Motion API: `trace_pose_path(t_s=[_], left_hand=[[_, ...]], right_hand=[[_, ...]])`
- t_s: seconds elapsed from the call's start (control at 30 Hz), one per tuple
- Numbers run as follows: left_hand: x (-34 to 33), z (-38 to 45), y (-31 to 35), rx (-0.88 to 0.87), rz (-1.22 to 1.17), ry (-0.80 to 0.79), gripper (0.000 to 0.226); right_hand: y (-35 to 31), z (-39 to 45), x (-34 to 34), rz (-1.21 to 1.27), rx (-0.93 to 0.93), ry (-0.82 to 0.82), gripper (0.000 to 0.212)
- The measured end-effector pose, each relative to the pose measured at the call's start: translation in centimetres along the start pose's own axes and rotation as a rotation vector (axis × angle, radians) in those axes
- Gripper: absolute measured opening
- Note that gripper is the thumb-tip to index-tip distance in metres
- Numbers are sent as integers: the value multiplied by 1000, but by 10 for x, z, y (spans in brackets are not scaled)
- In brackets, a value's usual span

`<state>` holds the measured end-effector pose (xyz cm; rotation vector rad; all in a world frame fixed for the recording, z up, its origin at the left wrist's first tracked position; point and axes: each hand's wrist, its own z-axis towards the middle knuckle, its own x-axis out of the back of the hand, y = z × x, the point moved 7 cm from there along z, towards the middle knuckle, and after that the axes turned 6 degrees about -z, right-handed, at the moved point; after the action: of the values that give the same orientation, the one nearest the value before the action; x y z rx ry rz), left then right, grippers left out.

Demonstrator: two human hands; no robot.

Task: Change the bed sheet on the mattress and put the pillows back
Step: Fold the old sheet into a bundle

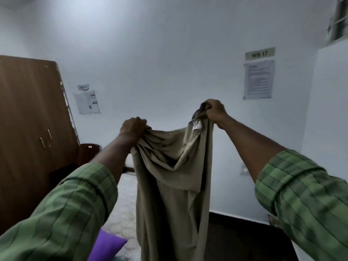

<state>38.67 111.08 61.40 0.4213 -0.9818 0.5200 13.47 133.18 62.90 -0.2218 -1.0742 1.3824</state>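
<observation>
A pale, white-painted wall point(160, 63) fills most of the frame. At the left edge stands a brown wooden wardrobe point(32, 129) with two metal handles. Lower centre-left shows a strip of bare mattress with a light woven, quilted cover point(124, 213); the floor at the lower right is dark. Two sets of papers are stuck to the wall: a small label with a printed sheet point(87, 100) left of centre, and in the upper right a sign reading "WS 17" point(260, 53) above a larger printed notice point(259, 80).

One beige-olive cotton bed sheet point(169, 176) hangs in the middle of the frame, bunched at the top and falling past the bottom edge in front of the mattress. The left hand point(131, 128) grips a gathered fold of its upper edge, fingers curled tightly round the cloth. The right hand point(214, 110), higher and to the right, clutches another bunch of the edge, just above a small white sewn-in tag point(196, 126). The cloth sags in folds between the two hands. Both forearms come out of rolled green checked shirt sleeves point(305, 194).

One bright purple cushion corner point(107, 245) shows at the bottom left, lying on the mattress.
</observation>
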Motion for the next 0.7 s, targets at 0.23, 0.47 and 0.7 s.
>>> trace_pose_path(t_s=[0.23,0.47,0.7], left_hand=[[46,17,-45,391,-414,-3,32],[76,27,-42,363,-461,214,23],[84,29,-56,248,-262,90,13]], right_hand=[[-4,57,46,-12,4,-48,27],[-17,70,89,-3,-26,269,22],[-32,74,111,-129,28,255,22]])
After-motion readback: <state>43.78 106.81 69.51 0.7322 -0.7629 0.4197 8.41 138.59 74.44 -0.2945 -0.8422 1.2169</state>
